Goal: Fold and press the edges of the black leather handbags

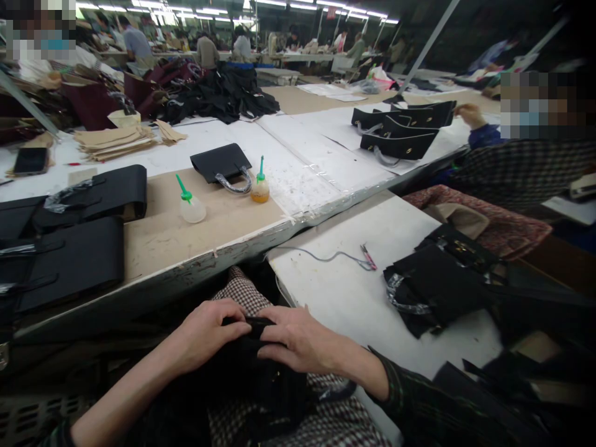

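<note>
A black handbag [279,385] rests on my lap, over checkered cloth [249,292]. My left hand [218,329] pinches the bag's upper edge between thumb and fingers. Close beside it, my right hand [298,338] grips the same edge, its fingers bent over the dark material. Most of the bag lies in shadow below my hands, so its shape is hard to make out. To the right, more black bags [433,285] with plastic-wrapped handles lie on a white side table [316,279]. A pair of small pink-handled snips [367,256] lies there too.
Two squeeze bottles with green nozzles, one clear [192,210] and one amber [260,189], stand on the long table. A black bag piece [221,162] lies behind them; stacked black bags [74,267] fill the left. A co-worker's hand [470,115] touches black bags [400,130] at right.
</note>
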`<state>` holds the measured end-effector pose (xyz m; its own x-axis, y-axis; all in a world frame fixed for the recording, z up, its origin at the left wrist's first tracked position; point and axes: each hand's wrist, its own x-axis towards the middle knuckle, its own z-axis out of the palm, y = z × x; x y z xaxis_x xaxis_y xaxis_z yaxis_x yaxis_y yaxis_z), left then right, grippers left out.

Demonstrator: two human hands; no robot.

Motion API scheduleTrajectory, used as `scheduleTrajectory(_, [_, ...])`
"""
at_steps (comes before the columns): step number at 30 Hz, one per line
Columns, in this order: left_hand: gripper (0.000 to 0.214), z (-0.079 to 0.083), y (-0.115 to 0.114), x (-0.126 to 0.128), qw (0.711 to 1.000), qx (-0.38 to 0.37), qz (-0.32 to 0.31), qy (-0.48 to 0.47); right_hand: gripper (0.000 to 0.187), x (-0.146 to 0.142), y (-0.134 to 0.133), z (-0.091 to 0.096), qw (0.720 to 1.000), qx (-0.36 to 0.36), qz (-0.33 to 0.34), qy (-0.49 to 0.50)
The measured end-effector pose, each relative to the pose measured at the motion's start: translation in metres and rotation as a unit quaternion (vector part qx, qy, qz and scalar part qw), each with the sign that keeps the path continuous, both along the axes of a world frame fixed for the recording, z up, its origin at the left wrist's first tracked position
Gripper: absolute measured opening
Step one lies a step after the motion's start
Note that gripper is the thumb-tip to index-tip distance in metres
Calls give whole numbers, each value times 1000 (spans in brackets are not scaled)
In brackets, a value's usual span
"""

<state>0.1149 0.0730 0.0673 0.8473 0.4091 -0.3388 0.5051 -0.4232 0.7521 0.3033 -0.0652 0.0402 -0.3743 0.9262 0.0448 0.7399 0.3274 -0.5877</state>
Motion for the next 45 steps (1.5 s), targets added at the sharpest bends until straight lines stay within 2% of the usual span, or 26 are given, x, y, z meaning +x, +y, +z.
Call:
scheduleTrajectory(3, [11,-4,-5,8,1000,9,4,-4,24,-1,-3,3,998,18,-11,53])
scheduleTrajectory(6, [10,-7,-8,13,1000,14,2,-5,19,-1,-7,5,993,-19,-55,103])
scheduleTrajectory(10, [14,-9,-8,15,1000,-3,10,21,41,1,-11,8,977,-119,-119,133])
scheduleTrajectory(12, [14,-11,-7,16,999,-21,16,41,53,3,-11,10,972,-149,-116,137])
scheduleTrajectory(14, [15,-12,-6,16,997,-43,20,56,57,5,-9,10,972,-159,-104,136])
scheduleTrajectory(19, [13,-13,-6,17,993,-100,34,60,34,5,-5,4,973,-152,-87,149])
scheduleTrajectory(23, [13,-12,-8,17,990,-121,21,65,25,3,-4,1,972,-153,-89,153])
scheduleTrajectory(29, [15,-17,-6,-4,994,-41,44,91,19,11,-5,1,970,-166,-104,141])
scheduleTrajectory(33, [17,-19,-4,-20,994,18,16,109,22,12,-5,2,967,-170,-89,169])
scheduleTrajectory(38, [14,-19,-4,-15,974,120,-16,192,18,6,-2,4,968,-173,-92,160])
scheduleTrajectory(42, [9,-20,-3,-10,966,151,-13,212,18,2,-2,5,966,-164,-114,162])
scheduleTrajectory(45, [15,-20,-3,-11,962,172,-20,212,18,-1,-3,4,964,-158,-142,163])
